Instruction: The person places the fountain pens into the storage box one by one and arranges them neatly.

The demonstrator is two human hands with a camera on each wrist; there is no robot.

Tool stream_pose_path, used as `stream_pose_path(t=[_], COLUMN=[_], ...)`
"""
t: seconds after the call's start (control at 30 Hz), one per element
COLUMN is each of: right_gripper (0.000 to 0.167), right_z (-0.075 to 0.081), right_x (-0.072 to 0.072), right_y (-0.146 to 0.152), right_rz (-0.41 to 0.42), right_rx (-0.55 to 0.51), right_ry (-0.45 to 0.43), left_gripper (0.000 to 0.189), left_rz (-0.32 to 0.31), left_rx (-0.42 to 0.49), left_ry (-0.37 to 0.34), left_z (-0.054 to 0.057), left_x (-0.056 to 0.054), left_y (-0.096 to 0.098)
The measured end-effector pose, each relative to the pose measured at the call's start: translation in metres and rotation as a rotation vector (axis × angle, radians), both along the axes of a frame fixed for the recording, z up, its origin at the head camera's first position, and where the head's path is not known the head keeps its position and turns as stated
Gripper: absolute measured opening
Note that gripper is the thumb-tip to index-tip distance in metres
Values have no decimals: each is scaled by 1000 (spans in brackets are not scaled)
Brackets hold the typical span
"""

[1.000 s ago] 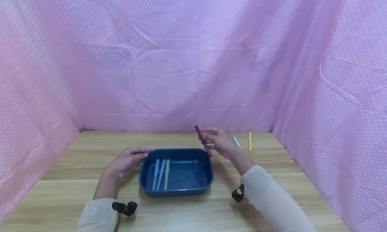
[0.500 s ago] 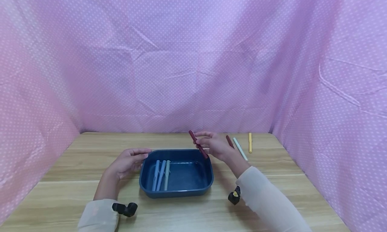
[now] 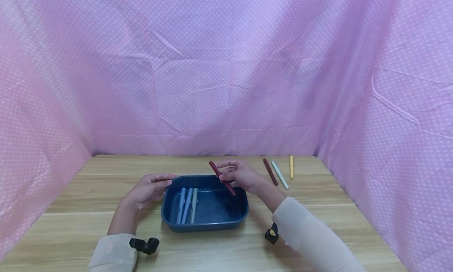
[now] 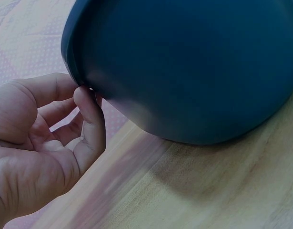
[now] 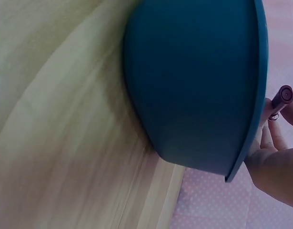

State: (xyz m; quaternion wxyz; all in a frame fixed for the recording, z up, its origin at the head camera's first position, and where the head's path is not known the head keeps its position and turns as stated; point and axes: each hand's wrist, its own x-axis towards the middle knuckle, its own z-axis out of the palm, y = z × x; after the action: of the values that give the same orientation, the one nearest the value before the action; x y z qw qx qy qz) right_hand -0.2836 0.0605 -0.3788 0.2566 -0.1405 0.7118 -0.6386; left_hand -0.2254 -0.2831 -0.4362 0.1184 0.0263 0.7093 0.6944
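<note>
A dark blue rectangular box (image 3: 205, 226) stands on the table, its open top facing up. Thumb and forefinger of my left hand (image 3: 150, 191) pinch its rim at the far left corner; the left wrist view shows the same hand (image 4: 46, 143) at the rim. My right hand (image 3: 244, 177) holds a dark red pen (image 3: 214, 168), tilted, over the far right part of the box. In the right wrist view one end of that pen (image 5: 282, 97) sticks out above the rim. Two blue pens (image 3: 181, 205) and a grey-green pen (image 3: 194, 205) lie side by side in the box's left half.
On the table (image 3: 63, 224), at the back right, lie a brown-red pen (image 3: 270, 172), a pale mint pen (image 3: 280, 175) and a yellow pen (image 3: 291, 167). Pink dotted cloth (image 3: 226, 87) hangs around the back and sides.
My right hand has moved left and down with the dark red pen, from the box's far right corner to over its inside. My left hand has kept its place on the rim.
</note>
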Motion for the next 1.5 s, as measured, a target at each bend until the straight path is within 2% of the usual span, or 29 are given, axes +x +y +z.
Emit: stream_pose_path(t=[0.23,0.53,0.8,1.13,1.5], right_gripper=[41,32,29,29,27], right_z=[-1,-15,-25,-31,-37], right_x=[6,12,18,26,26], right_y=[-10,-20,-24,-31,-40], right_rz=[1,27,33,46,55], right_rx=[37,141,201,237,245], right_ry=[-5,46,34,18,6], left_gripper=[44,44,46,43,46], left_rz=[5,3,3,-10,-13], left_rx=[-11,-27,-20,-13,-17], left_ry=[-3,-7,-11,-1,-16], left_z=[-1,-1,-2,0,-2], left_x=[-3,-5,-9,-10,-14], left_y=[-2,-3,-5,-6,-8])
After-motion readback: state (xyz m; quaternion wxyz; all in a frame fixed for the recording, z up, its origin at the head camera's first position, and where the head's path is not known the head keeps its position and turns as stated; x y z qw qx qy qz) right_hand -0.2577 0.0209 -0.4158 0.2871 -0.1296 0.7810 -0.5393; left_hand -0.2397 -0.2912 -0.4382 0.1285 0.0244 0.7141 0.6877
